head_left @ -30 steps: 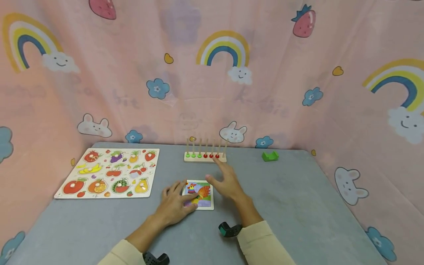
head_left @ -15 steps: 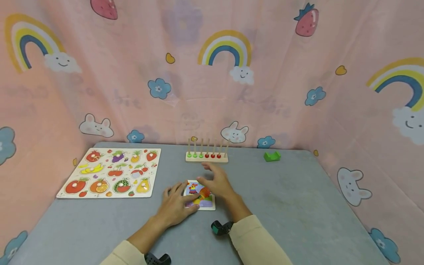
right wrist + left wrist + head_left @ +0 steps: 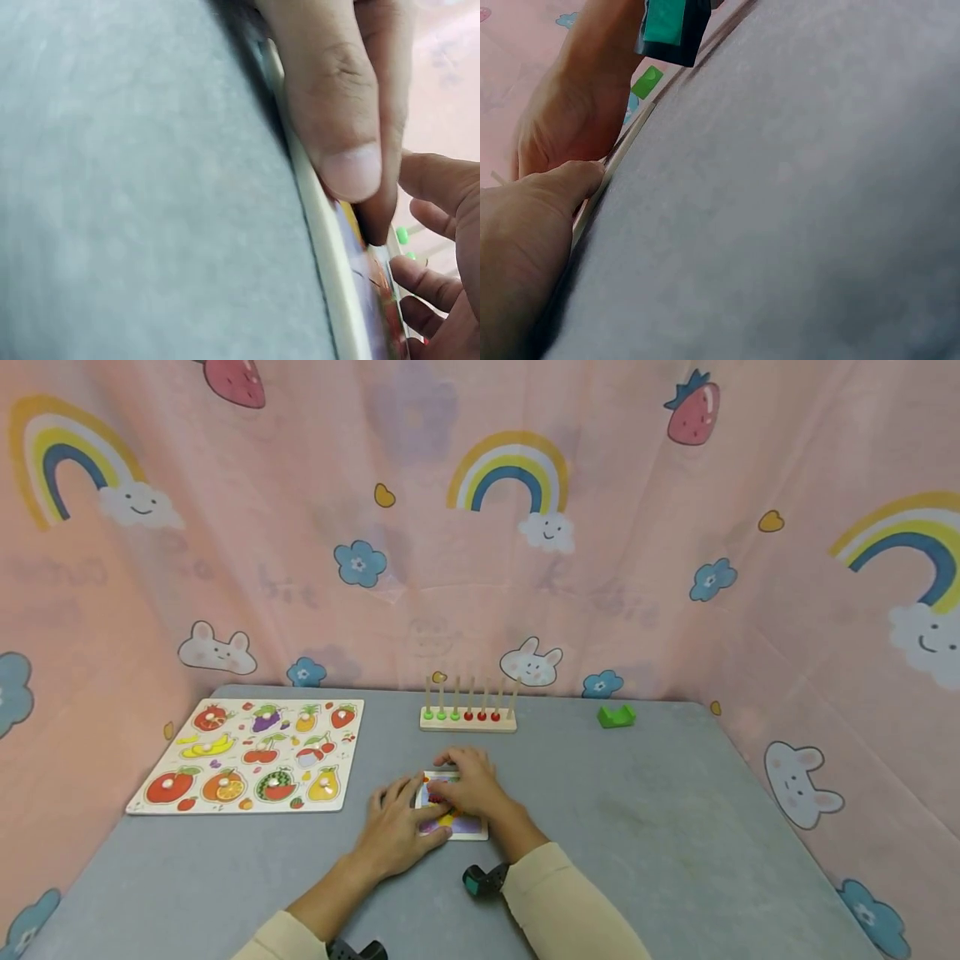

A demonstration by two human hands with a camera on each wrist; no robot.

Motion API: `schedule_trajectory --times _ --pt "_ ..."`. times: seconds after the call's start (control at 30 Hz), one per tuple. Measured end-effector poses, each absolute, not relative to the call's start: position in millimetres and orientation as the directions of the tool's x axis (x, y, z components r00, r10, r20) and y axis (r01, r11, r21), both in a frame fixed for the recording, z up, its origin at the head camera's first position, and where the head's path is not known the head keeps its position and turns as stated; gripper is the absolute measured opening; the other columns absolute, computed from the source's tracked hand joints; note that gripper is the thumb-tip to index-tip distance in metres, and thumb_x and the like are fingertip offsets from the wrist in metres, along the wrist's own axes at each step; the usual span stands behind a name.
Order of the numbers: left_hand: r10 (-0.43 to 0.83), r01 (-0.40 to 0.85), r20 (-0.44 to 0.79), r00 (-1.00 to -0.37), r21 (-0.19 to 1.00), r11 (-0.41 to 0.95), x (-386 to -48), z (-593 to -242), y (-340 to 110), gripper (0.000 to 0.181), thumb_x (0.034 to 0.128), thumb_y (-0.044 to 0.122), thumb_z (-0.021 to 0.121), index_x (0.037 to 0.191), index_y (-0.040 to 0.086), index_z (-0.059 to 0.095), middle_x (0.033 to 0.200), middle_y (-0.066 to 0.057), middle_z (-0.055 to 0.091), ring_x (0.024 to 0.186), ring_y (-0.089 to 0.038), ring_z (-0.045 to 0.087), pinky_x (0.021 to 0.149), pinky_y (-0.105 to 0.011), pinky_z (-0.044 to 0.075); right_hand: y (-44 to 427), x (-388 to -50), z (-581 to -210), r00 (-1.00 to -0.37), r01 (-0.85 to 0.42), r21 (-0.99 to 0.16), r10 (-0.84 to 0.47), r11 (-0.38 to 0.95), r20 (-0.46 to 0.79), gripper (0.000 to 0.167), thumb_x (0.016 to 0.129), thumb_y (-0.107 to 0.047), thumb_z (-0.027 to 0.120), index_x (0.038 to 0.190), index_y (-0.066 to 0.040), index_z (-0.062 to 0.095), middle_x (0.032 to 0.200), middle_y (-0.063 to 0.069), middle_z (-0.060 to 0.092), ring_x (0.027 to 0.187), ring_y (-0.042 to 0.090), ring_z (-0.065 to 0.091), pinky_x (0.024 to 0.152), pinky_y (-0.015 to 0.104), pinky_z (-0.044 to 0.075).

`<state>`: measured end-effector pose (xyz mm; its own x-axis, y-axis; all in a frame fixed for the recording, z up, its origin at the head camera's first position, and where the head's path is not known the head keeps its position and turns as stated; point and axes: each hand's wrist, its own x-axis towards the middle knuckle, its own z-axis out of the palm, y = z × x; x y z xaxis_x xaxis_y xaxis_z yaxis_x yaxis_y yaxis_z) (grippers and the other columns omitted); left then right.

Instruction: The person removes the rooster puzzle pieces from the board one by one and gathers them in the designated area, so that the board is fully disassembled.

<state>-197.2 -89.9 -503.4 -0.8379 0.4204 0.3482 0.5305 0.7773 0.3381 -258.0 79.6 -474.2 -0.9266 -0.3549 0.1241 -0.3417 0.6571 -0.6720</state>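
A small square puzzle board (image 3: pixel 463 829) with a bright rooster picture lies flat on the grey table. My left hand (image 3: pixel 393 833) rests on its left side. In the right wrist view, the left thumb and forefinger (image 3: pixel 330 90) lie over the board's near edge and picture. My right hand (image 3: pixel 474 789) is over the board's far right part, its fingers spread and bent toward the far edge. Whether those fingers touch the picture cannot be made out. Both hands cover much of the picture.
A large fruit peg puzzle (image 3: pixel 258 760) lies at the left. Behind the hands stands a wooden peg rack (image 3: pixel 468 720) with green and red beads. A green block (image 3: pixel 617 717) sits at the back right. A pink printed curtain (image 3: pixel 300 460) closes off the back.
My right hand has come from near the bead rack back toward me and left, down over the rooster puzzle. My left hand has stayed on the board.
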Motion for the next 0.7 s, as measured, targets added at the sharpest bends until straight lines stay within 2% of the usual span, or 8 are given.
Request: schedule_trajectory --times 0.17,0.3,0.7 --pt "0.422 0.532 0.347 -0.838 0.343 0.774 -197.6 -504.1 -90.4 0.039 0.0853 0.052 0.066 0.117 0.031 0.072 0.143 -0.022 0.043 0.127 -0.039 0.037 0.096 -0.063 0.023 75.0 -257.2 -475.9 -0.93 -0.344 -0.591 -0.352 0.73 0.106 0.031 0.08 -0.036 0.074 0.105 -0.02 0.065 0.119 0.006 0.053 0.111 0.027 0.041 0.092 0.049 0.03" --pt "0.423 0.535 0.349 -0.836 0.35 0.769 -197.7 -504.8 -90.8 0.039 0.0848 0.051 0.067 0.116 0.028 0.073 0.143 -0.022 0.043 0.127 -0.04 0.037 0.096 -0.063 0.023 73.4 -255.9 -475.5 -0.926 -0.356 -0.535 -0.365 0.767 0.093 0.025 0.082 -0.039 0.074 0.099 -0.023 0.066 0.119 0.005 0.051 0.112 0.027 0.04 0.09 0.048 0.031" --pt "0.424 0.542 0.359 -0.831 0.353 0.763 -197.6 -504.5 -91.1 0.038 0.0841 0.05 0.069 0.113 0.026 0.075 0.142 -0.024 0.044 0.127 -0.042 0.038 0.095 -0.064 0.023 73.1 -255.4 -476.9 -0.916 -0.389 -0.497 -0.381 0.775 0.123 0.02 0.082 -0.039 0.073 0.092 -0.022 0.067 0.12 0.004 0.051 0.113 0.028 0.041 0.091 0.05 0.032"
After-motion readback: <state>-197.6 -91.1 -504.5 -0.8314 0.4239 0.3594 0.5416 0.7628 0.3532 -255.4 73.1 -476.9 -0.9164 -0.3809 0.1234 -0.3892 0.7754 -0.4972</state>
